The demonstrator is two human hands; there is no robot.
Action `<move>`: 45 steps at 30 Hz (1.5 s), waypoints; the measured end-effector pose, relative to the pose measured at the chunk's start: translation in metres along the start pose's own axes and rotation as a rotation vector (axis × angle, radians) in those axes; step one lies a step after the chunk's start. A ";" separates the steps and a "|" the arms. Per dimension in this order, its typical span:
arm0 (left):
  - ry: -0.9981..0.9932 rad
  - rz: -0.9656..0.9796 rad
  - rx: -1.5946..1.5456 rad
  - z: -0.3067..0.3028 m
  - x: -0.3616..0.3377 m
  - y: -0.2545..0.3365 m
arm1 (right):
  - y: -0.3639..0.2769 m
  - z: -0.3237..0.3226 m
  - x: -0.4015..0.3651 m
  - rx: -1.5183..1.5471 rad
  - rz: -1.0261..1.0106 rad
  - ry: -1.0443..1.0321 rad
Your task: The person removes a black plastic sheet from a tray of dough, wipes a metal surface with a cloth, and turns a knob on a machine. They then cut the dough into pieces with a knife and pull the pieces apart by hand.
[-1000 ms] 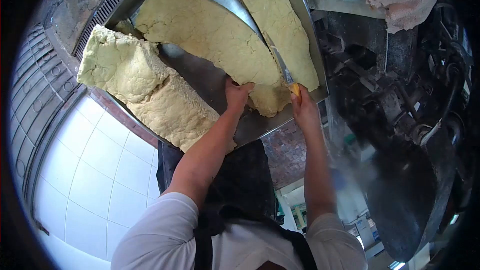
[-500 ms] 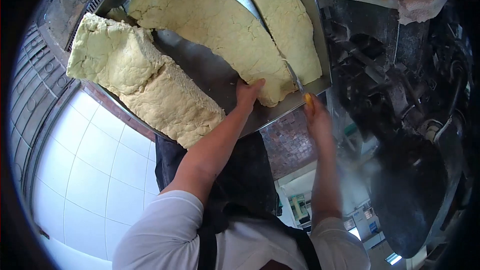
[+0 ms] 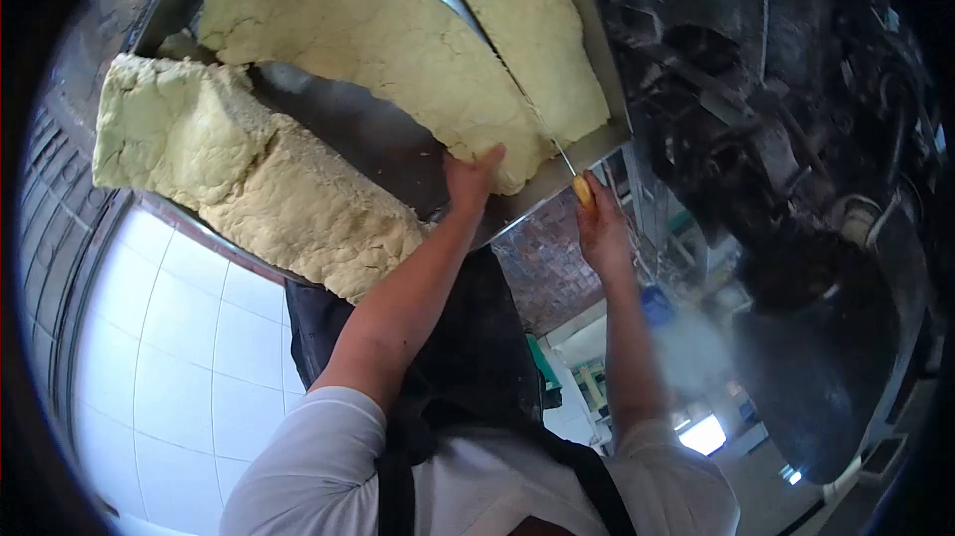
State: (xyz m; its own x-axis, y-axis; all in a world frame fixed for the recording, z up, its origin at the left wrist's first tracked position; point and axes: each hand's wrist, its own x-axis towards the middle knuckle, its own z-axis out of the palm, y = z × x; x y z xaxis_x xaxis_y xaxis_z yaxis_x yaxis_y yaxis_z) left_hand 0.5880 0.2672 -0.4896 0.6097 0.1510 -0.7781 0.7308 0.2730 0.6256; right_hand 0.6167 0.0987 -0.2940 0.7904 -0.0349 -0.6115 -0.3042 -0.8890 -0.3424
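A large pale yellow slab of dough (image 3: 348, 24) lies flat in a metal tray. A long cut parts it from a narrower dough strip (image 3: 527, 39) on the right. My right hand (image 3: 605, 233) is closed round the yellow handle of a knife (image 3: 583, 192). The knife's thin blade runs away from me into the near part of the cut. My left hand (image 3: 470, 180) grips the near edge of the large slab, with its thumb on top and the other fingers partly hidden. A thick folded dough piece (image 3: 264, 173) sits at the left, overhanging the tray's near edge.
The metal tray (image 3: 619, 133) has a raised rim, with its bare floor showing between the dough pieces. Dark, dusty machinery (image 3: 716, 89) stands close on the right. White floor tiles (image 3: 189, 327) lie below left, and a metal grille (image 3: 50, 238) is at far left.
My right hand has drawn the knife slightly back towards me, showing more blade beyond the dough's edge. My left hand stays on the slab. The whole view has shifted, moving the tray up and left.
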 end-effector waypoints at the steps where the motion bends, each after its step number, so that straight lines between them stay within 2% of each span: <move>1: 0.003 -0.080 -0.056 -0.003 0.000 0.013 | 0.009 0.001 -0.014 -0.009 0.013 0.008; 3: -0.002 -0.168 -0.111 -0.012 0.004 0.019 | 0.031 0.009 -0.061 0.059 0.083 0.219; 4: -0.078 -0.177 -0.177 -0.017 0.009 0.010 | 0.063 0.015 -0.089 -0.035 0.146 0.236; 5: -0.153 -0.185 -0.243 -0.019 0.011 0.005 | 0.106 0.028 -0.121 0.048 0.228 0.300; 7: -0.132 -0.191 -0.285 -0.020 0.010 0.005 | 0.159 0.035 -0.162 0.128 0.308 0.369; 9: -0.099 -0.202 -0.332 -0.021 0.007 0.008 | 0.190 0.026 -0.184 0.127 0.487 0.480; 10: -0.123 -0.276 -0.344 -0.023 0.006 0.013 | 0.212 0.020 -0.186 0.123 0.485 0.476; 12: -0.139 -0.345 -0.359 -0.028 0.007 0.016 | 0.273 0.008 -0.183 -0.220 0.499 0.402; 13: -0.156 -0.408 -0.346 -0.031 0.007 0.014 | 0.329 0.005 -0.181 -0.420 0.489 0.340; 14: -0.165 -0.467 -0.335 -0.032 0.008 0.014 | 0.321 -0.011 -0.158 -0.401 0.521 0.318; 15: -0.150 -0.461 -0.334 -0.034 0.006 0.016 | 0.344 -0.020 -0.138 -0.404 0.533 0.294; 16: -0.160 -0.491 -0.334 -0.036 0.003 0.020 | 0.369 -0.024 -0.120 -0.313 0.409 0.368; 17: -0.169 -0.518 -0.333 -0.037 0.003 0.023 | 0.366 -0.024 -0.097 -0.300 0.395 0.363; 19: -0.143 -0.496 -0.356 -0.037 -0.001 0.016 | 0.340 -0.039 -0.071 -0.528 0.534 0.509; 23: -0.105 -0.458 -0.391 -0.035 -0.012 0.024 | 0.271 -0.024 -0.064 -0.441 0.442 0.447; 25: -0.084 -0.470 -0.376 -0.029 -0.011 0.013 | 0.193 -0.009 -0.053 -0.236 0.244 0.539; 27: -0.068 -0.474 -0.354 -0.025 -0.004 0.015 | 0.110 0.000 -0.030 -0.188 -0.001 0.589; 29: -0.193 -0.433 -0.313 -0.025 -0.006 0.026 | 0.060 0.019 -0.006 0.067 -0.095 0.464; 32: -0.229 -0.478 -0.313 -0.034 0.002 0.017 | 0.013 0.041 0.040 0.071 -0.123 0.374; 34: -0.208 -0.475 -0.352 -0.036 -0.010 0.023 | 0.001 0.054 0.065 0.353 -0.077 0.305; 38: -0.176 -0.437 -0.482 -0.048 -0.036 0.041 | -0.010 0.060 0.091 0.290 -0.052 0.217; 41: -0.169 -0.474 -0.469 -0.060 -0.047 0.054 | -0.015 0.061 0.101 0.235 -0.145 0.130; 43: -0.159 -0.553 -0.466 -0.078 -0.058 0.082 | -0.036 0.055 0.107 0.248 0.188 -0.389; 45: -0.145 -0.624 -0.452 -0.094 -0.063 0.100 | -0.024 0.083 0.104 0.215 0.153 -0.404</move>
State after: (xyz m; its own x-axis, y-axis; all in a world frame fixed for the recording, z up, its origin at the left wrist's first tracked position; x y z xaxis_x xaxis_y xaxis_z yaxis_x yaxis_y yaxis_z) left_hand 0.5934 0.3743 -0.3833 0.1839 -0.2748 -0.9438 0.7744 0.6318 -0.0330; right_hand 0.6622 0.1544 -0.4081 0.4708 0.0600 -0.8802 -0.5375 -0.7717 -0.3401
